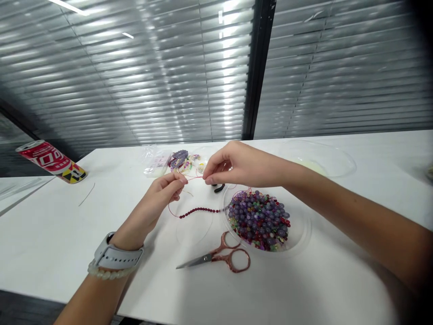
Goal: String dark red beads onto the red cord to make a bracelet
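Observation:
My left hand [164, 192] pinches a thin red cord between thumb and fingers. My right hand [225, 164] pinches the same red cord [194, 177] a short way to the right, and the cord runs between the two hands. Below them a strand of small dark red beads [199, 209] lies in a curve on the table, its right end at the rim of a clear round dish. Loose purple, red and green beads [259, 219] are heaped in that clear dish [306, 237]. A small black-handled tool [219, 188] lies partly hidden beneath my right hand.
Scissors with copper-coloured handles [233, 260] lie in front of the dish. Behind my hands are finished-looking bead strings [179, 158] and a clear plastic packet [156, 163]. A red can [52, 161] stands at the left. A clear lid-like dish [341, 158] sits back right.

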The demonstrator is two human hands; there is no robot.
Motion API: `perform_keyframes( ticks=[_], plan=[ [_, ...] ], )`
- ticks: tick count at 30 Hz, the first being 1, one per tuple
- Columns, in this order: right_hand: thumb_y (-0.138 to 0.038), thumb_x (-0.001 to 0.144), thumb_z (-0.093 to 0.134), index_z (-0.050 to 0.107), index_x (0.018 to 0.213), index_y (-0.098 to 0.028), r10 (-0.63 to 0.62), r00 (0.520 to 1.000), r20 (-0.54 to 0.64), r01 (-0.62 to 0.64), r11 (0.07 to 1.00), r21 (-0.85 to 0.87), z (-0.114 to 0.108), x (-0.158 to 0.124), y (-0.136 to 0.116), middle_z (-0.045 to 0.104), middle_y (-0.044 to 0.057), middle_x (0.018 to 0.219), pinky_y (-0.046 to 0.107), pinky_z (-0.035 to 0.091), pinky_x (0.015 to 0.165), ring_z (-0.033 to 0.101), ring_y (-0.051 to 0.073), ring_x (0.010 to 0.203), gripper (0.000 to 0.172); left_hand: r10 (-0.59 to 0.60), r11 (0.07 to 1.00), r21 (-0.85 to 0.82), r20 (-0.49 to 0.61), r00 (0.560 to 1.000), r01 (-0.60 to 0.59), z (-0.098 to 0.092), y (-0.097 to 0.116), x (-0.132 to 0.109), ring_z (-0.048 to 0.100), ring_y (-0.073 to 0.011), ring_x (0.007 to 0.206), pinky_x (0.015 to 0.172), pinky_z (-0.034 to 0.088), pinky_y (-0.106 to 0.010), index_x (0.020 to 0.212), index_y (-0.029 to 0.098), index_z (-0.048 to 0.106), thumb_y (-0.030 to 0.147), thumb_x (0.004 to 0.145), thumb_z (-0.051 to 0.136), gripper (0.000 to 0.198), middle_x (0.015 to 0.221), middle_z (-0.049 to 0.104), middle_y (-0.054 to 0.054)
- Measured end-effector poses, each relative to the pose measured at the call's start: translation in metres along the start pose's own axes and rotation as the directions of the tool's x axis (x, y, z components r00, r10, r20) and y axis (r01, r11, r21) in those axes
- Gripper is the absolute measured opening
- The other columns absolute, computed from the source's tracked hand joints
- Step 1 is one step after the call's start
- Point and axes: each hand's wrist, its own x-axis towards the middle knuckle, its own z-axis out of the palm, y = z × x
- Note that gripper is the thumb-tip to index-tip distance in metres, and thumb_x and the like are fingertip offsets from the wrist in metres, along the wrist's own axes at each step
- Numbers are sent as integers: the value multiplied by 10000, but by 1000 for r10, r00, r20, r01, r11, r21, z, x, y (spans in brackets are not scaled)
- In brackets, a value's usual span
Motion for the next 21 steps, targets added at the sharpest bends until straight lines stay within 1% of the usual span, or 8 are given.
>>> perform_keyframes(
  ticks=[5,10,11,13,15,16,18,21],
  plan=[
    [-183,777,601,726,819,-128,-5,1000,10,5,999,-39,3,1,-2,711,32,762,221,457,616,632,119,711,143,-23,999,51,134,991,16,3,4,-4,371,-104,633,586,328,-211,683,185,556,279,821,566,168,655,422,39],
    [-172,779,585,717,809,-143,-16,1000,17,16,999,-41,8,-1,-2,685,8,732,210,448,615,612,102,695,139,8,1000,29,136,991,-12,3,5,-4,359,-100,591,556,317,-220,695,188,517,317,843,542,198,649,416,40],
    [-183,786,581,713,819,-151,-19,999,27,20,999,-32,8,-2,-3,682,10,768,209,447,613,608,99,703,140,17,1000,21,123,992,-20,3,5,-4,359,-100,584,551,317,-222,709,191,513,324,846,539,193,652,418,40],
    [-222,807,572,707,858,-172,-29,999,31,29,999,-21,10,-3,-3,660,38,965,211,452,636,608,102,779,152,41,999,11,107,993,-43,3,5,-4,362,-97,571,537,317,-221,743,195,520,348,852,537,188,660,427,39],
    [-263,820,569,704,883,-197,-33,999,11,34,999,-39,14,-4,-3,561,64,1201,225,458,696,595,122,914,162,74,997,14,128,989,-76,4,5,-5,374,-93,564,531,325,-218,783,199,537,373,859,536,190,674,448,36],
    [-269,822,569,704,874,-203,-33,999,18,34,998,-50,16,-4,-4,525,67,1252,233,456,718,584,134,959,160,92,995,21,152,984,-96,4,5,-5,383,-92,565,533,332,-216,798,200,546,380,862,535,192,682,464,34],
    [-250,818,562,702,849,-191,-14,997,77,18,998,-58,19,-3,-3,584,68,1173,244,451,717,591,144,938,155,123,990,36,205,971,-133,5,6,-7,400,-93,570,538,345,-212,796,200,559,381,867,536,195,687,493,29],
    [-213,808,536,695,834,-152,47,988,146,-41,998,-42,22,0,-3,683,44,858,246,436,639,606,134,759,172,140,988,43,207,968,-152,6,6,-7,410,-95,564,525,344,-206,768,197,574,362,860,553,190,642,492,34]
  ],
)
